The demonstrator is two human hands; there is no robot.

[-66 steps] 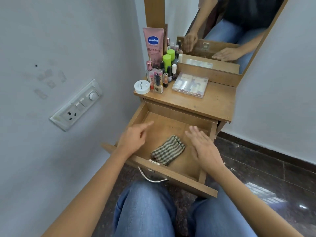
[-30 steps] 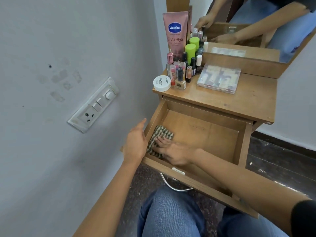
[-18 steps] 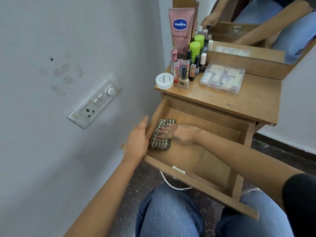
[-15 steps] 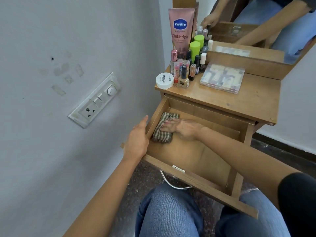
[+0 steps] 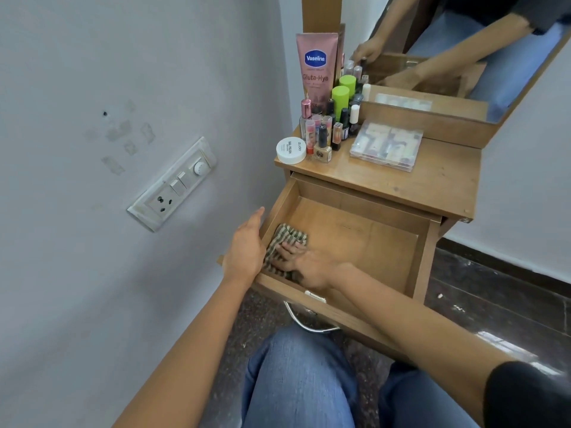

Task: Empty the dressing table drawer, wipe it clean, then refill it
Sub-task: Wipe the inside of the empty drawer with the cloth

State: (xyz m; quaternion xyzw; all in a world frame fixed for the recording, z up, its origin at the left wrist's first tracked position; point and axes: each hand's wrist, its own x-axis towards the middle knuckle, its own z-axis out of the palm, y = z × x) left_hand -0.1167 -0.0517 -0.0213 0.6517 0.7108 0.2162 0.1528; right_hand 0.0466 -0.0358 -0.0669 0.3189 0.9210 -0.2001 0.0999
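Wiping step, judged mid-task. Open wooden drawer (image 5: pixel 364 242) is empty except for the checked green-and-cream cloth (image 5: pixel 285 239) at its near-left corner. Right hand (image 5: pixel 304 262) lies flat on cloth, fingers spread, pressing not pinching, prob. to scrub the corner. Left hand (image 5: pixel 245 245) is open, palm against drawer's left wall outside, likely bracing it. Cosmetics bottles (image 5: pixel 324 131) & clear plastic case (image 5: pixel 386 145) are parked on tabletop (image 5: pixel 438 180), awaiting refill.
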